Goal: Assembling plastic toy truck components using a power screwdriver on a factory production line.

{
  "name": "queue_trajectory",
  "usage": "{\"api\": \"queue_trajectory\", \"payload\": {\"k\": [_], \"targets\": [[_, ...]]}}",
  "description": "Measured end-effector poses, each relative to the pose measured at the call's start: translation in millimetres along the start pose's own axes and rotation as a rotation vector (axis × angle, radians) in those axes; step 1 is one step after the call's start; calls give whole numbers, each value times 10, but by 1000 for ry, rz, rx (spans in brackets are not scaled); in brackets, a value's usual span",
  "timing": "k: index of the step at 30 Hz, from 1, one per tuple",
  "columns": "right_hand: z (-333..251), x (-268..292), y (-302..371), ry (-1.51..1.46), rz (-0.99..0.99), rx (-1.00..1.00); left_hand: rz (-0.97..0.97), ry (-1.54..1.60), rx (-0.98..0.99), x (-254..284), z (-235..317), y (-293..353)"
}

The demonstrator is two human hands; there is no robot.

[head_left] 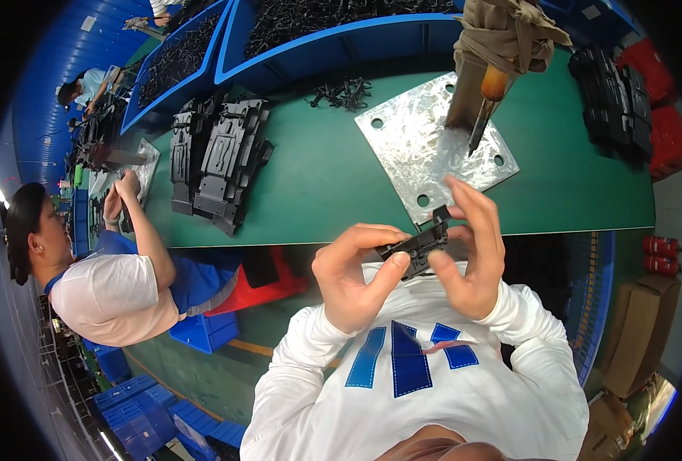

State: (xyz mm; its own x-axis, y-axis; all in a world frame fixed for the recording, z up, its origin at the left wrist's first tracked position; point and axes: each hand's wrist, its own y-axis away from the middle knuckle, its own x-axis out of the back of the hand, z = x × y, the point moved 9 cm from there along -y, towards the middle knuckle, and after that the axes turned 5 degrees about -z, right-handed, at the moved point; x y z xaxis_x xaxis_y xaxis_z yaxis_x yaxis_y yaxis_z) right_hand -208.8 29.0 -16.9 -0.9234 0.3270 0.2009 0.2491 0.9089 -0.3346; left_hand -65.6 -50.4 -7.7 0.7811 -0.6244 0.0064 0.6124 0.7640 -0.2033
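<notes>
A small black plastic part (427, 250) is held up between my two hands, just in front of the table edge. My left hand (359, 269) pinches its left end between thumb and fingers. On the other end, my right hand (473, 250) has its thumb against the part and its fingers curled behind it. Beyond my hands lies a silver metal plate (402, 146) with round holes in it. Over that plate stands a tool with an orange-brown handle and a dark pointed tip (481, 127), its upper part wrapped in brown cloth (506, 34).
The green table (302, 184) carries stacked black plastic housings (230, 157), a small pile of black parts (341, 93) and more housings (610, 100) at the right. Blue bins (341, 50) full of black pieces line the back. A co-worker (110, 292) sits at the left.
</notes>
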Motion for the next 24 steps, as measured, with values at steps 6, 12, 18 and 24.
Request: {"api": "queue_trajectory", "payload": {"k": [6, 12, 18, 24], "targets": [[-346, -213, 191, 487, 60, 370, 100, 25, -9, 41, 2, 7], [-294, -259, 230, 503, 111, 366, 98, 87, 16, 37, -28, 47], [-295, -226, 216, 493, 120, 393, 74, 193, 91, -16, -139, 61], [-226, -181, 143, 426, 78, 358, -6, 187, 121, -68, -178, 83]]}}
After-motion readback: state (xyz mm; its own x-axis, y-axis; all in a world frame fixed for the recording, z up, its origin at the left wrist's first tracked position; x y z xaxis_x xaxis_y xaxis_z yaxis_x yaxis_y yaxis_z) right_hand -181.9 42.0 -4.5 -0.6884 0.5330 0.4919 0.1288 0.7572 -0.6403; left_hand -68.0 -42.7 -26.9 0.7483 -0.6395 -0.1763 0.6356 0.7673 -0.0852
